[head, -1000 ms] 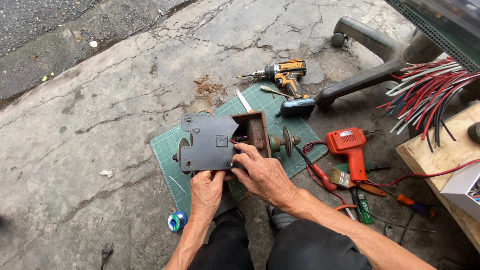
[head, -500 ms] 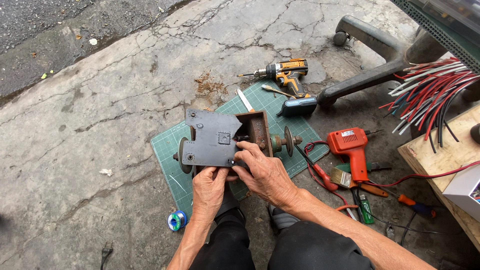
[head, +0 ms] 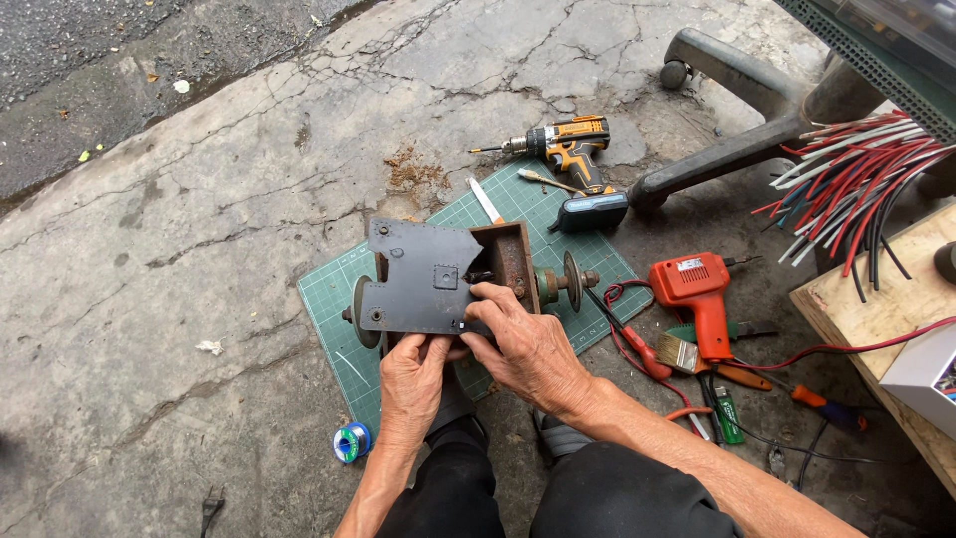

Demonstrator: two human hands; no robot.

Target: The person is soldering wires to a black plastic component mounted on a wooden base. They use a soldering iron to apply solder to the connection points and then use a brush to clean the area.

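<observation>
A dark grey metal plate is fixed to a rusty brown box housing with a shaft and discs sticking out to the right. The assembly sits over a green cutting mat on the concrete. My left hand grips the plate's near edge from below. My right hand holds the plate's near right corner, with its fingertips at the opening of the housing. Whether the fingers pinch a small part there is hidden.
A yellow cordless drill and a white-handled blade lie at the mat's far edge. An orange electric tool, a brush, pliers and a lighter lie to the right. A bundle of red and white wires, a wooden bench, a chair base and a tape roll are nearby.
The hands and the assembly have barely shifted. My right hand's fingers stay at the housing opening while the left hand keeps its hold under the plate.
</observation>
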